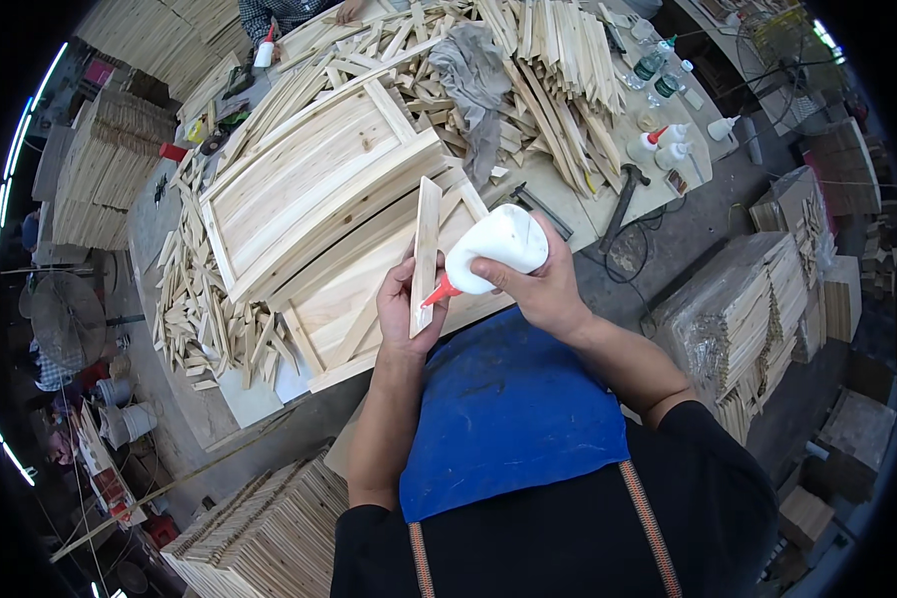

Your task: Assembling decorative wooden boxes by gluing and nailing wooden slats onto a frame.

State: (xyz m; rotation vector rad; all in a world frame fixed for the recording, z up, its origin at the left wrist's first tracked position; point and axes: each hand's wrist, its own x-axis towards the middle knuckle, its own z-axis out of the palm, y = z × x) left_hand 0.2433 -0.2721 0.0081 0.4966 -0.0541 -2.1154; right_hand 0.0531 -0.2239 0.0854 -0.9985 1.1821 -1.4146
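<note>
In my left hand (404, 304) is a short flat wooden strip (427, 244), held upright with its lower end toward me. My right hand (543, 284) is wrapped round a white glue bottle (495, 247), tipped so that its red nozzle (439, 292) meets the strip near its lower end. A whitish patch of glue shows on the wood there. Just beyond my hands lie wooden panels with frames (304, 179), one overlapping another, the lower one partly hidden by my left hand and the strip.
Loose wood offcuts (204, 299) heap at the table's left. A grey rag (471, 85) lies on more strips at the back. To the right are a hammer (623, 204), glue bottles (671, 149) and water bottles (651, 65). Across the table, another person's sleeve (279, 15) shows.
</note>
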